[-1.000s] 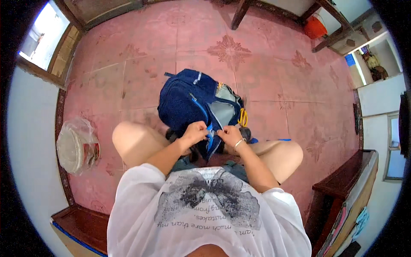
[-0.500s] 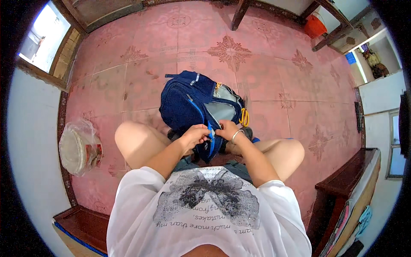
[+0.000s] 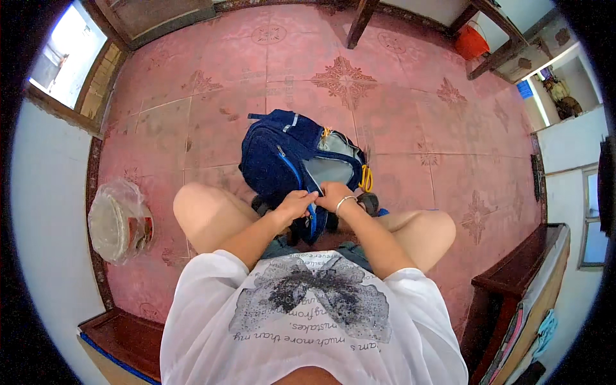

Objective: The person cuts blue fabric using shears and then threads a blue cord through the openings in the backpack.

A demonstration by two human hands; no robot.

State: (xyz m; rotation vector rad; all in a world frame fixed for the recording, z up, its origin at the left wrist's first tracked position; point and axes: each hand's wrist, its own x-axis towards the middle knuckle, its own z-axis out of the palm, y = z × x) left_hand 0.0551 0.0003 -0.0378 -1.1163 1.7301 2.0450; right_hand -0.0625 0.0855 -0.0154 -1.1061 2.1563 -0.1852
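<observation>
A navy blue backpack (image 3: 266, 160) lies on the floor between my bent legs. Its grey-lined compartment (image 3: 328, 172) gapes open on the right side, and a bright blue zipper strip runs down toward me. My left hand (image 3: 297, 204) pinches the blue-trimmed edge near the bottom of that opening. Right against it, my right hand (image 3: 333, 195), with a bracelet at the wrist, is closed on the edge of the same opening. The fingertips of both hands nearly meet, and the exact bit they grip is partly hidden. A yellow cord loop (image 3: 366, 178) hangs at the bag's right side.
Pink patterned tiles (image 3: 410, 115) surround the bag. A plastic-wrapped round tub (image 3: 114, 221) stands by the left wall. An orange-red bucket (image 3: 471, 42) sits at the far right near wooden legs. Dark wooden furniture (image 3: 513, 263) stands at the near right.
My right hand has turned and closed in against my left at the bag's edge. The blue piece that showed between my fingers is now mostly covered. The backpack stays in place.
</observation>
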